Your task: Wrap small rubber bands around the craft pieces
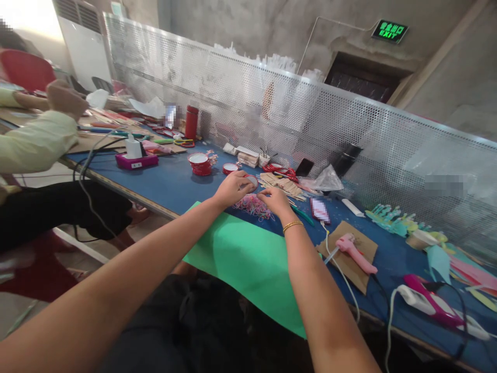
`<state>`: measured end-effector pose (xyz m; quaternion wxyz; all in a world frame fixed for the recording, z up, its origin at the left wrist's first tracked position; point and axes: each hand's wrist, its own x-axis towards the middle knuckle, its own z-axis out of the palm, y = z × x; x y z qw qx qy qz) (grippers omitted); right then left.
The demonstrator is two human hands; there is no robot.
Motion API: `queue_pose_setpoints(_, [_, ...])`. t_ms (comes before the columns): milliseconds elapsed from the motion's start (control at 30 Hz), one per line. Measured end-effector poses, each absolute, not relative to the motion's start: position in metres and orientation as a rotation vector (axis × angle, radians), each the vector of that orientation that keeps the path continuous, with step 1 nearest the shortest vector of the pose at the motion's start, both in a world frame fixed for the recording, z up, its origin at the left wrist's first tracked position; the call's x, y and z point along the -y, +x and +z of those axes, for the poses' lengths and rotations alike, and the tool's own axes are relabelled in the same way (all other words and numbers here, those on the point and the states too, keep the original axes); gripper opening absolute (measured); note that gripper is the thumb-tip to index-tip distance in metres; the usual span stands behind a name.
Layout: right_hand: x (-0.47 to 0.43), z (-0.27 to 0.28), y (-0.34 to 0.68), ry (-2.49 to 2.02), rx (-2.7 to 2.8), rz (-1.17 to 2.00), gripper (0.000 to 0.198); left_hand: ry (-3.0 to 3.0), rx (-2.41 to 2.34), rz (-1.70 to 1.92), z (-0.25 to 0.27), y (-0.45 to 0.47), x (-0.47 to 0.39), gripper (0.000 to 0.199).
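So closest to me there's a big green sheet, part of it on the blue table and the rest hanging over the edge toward the lap. Off to the right, a pink glue gun lies on a piece of brown cardboard, with a magenta power strip near the table edge beyond it.

Past the sheet is a messy little pile of colorful bands, and both hands are right around it. The left hand is partly curled, with its fingers on a small red-rimmed disc that it's got hold of just above the pile. The right hand, gold bracelet on that wrist, is just beside the disc with its fingers bent in toward the thumb. Can't tell how tightly they close or if they've got anything tiny.

A bit further back: a stack of red-rimmed discs on the left and some flat wooden sticks on the right. Behind those sit a black phone and a red flask, then a perforated metal screen, and a green exit sign way up on the wall.
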<state>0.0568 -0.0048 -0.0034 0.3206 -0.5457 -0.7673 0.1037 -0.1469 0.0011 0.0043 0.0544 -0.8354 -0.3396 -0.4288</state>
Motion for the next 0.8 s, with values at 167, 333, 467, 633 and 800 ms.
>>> queue_pose_setpoints(167, [0.007, 0.001, 0.056, -1.343, 1.905, 0.395, 0.011, -2.402, 1.172, -1.376, 0.003, -0.150, -0.003, 0.027])
queue_pose_setpoints(333, [0.009, 0.007, 0.058, -1.146, 1.764, 0.653, 0.021, -2.354, 1.203, -1.433, -0.004, -0.155, -0.011, 0.025])
queue_pose_setpoints(467, [0.011, 0.009, 0.060, -1.171, 1.726, 0.678, 0.019, -2.338, 1.242, -1.449, -0.006, -0.155, -0.013, 0.025])
queue_pose_setpoints(633, [0.012, 0.009, 0.067, -1.301, 1.786, 0.595, 0.013, -2.340, 1.297, -1.510, -0.007, -0.155, -0.013, 0.028])
queue_pose_setpoints(800, [0.016, 0.012, 0.072, -1.492, 1.873, 0.306, 0.008, -2.358, 1.354, -1.614, -0.006, -0.154, -0.012, 0.030])
